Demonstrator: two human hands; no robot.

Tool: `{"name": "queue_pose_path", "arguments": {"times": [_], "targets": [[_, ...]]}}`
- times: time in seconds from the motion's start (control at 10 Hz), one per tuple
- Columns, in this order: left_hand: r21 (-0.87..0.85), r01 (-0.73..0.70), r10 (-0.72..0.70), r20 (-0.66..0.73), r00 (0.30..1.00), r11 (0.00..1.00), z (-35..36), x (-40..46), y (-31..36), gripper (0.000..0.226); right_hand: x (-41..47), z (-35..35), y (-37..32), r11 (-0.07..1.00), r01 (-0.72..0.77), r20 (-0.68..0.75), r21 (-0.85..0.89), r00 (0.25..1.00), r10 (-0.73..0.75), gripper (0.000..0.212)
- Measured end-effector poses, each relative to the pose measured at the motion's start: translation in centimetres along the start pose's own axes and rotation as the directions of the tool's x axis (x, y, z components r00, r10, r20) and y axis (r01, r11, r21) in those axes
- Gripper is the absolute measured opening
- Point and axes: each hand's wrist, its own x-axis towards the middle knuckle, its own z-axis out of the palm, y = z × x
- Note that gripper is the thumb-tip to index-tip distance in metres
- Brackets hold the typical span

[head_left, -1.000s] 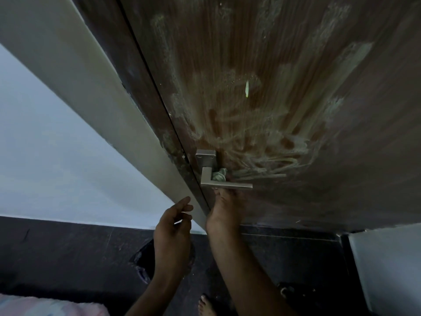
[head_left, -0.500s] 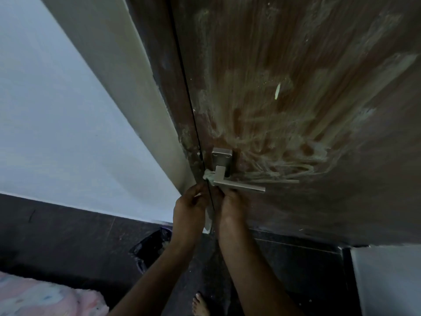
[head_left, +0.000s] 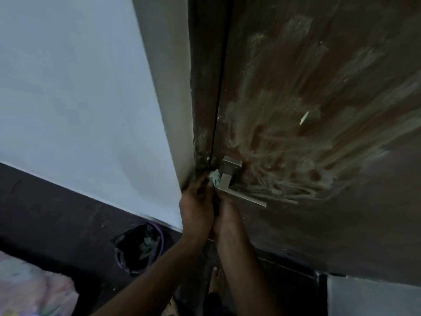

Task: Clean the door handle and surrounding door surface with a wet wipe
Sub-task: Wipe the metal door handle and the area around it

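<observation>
A bare foot (head_left: 216, 281) stood on the dark floor, with a lined bin (head_left: 141, 245) off to the left. Left hand (head_left: 197, 207) and right hand (head_left: 225, 215) were pressed side by side below the door handle (head_left: 230, 181). Left fingers (head_left: 202, 181) pinched the crumpled wet wipe (head_left: 214, 177) against the handle neck; right finger state could not be told. Beyond, the door (head_left: 319, 87) showed pale smeared streaks.

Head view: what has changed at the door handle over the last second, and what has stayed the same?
The left hand, free and apart a second ago, rose to the door handle and now grips the wet wipe at the handle's neck beside the right hand. The wipe shifted from the lever's right side to its left. The camera also swung. Unchanged: the pale smears on the door, and the bin below.
</observation>
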Motion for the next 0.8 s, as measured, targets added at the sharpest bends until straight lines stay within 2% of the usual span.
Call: {"name": "queue_pose_path", "arguments": {"times": [0.1,0.2,0.3,0.4,0.5,0.6,0.7,0.8], "targets": [[-0.057,0.009,-0.014,-0.083,0.996,0.998,0.3,0.0,0.0,0.022,-0.1,0.2,-0.4,0.999,-0.02,0.056,0.025,0.998,0.019,0.018],[-0.114,-0.011,0.001,-0.094,0.996,0.993,0.6,-0.1,0.3,0.014,-0.1,-0.2,-0.4,0.992,-0.099,0.007,0.077,0.995,0.099,0.015],[-0.134,-0.019,0.006,-0.096,0.995,0.991,0.6,0.2,0.2,0.015,-0.6,-0.5,-0.4,0.97,-0.131,0.038,0.203,0.991,0.126,0.023],[-0.174,-0.087,0.08,-0.045,0.996,0.981,0.1,0.6,0.4,0.021,-1.4,-1.6,-0.6,0.91,-0.183,0.098,0.373,0.983,0.158,0.033],[-0.116,-0.173,0.171,-0.028,0.985,0.978,-0.5,1.1,1.4,0.034,-2.6,-2.2,-1.2,0.905,-0.167,0.111,0.391,0.985,0.134,0.031],[-0.111,-0.285,0.273,-0.112,0.955,0.952,-0.4,1.3,2.6,0.027,-3.6,-2.7,-1.0,0.901,-0.187,0.136,0.391,0.98,0.144,0.032],[-0.209,-0.312,0.288,-0.135,0.948,0.927,0.0,1.4,3.0,0.018,-4.3,-3.1,-0.9,0.911,-0.209,0.173,0.355,0.973,0.156,0.031],[-0.173,-0.262,0.243,-0.124,0.962,0.949,0.5,1.2,1.9,0.025,-4.9,-3.8,-0.7,0.92,-0.242,0.179,0.307,0.965,0.193,0.034]]}}
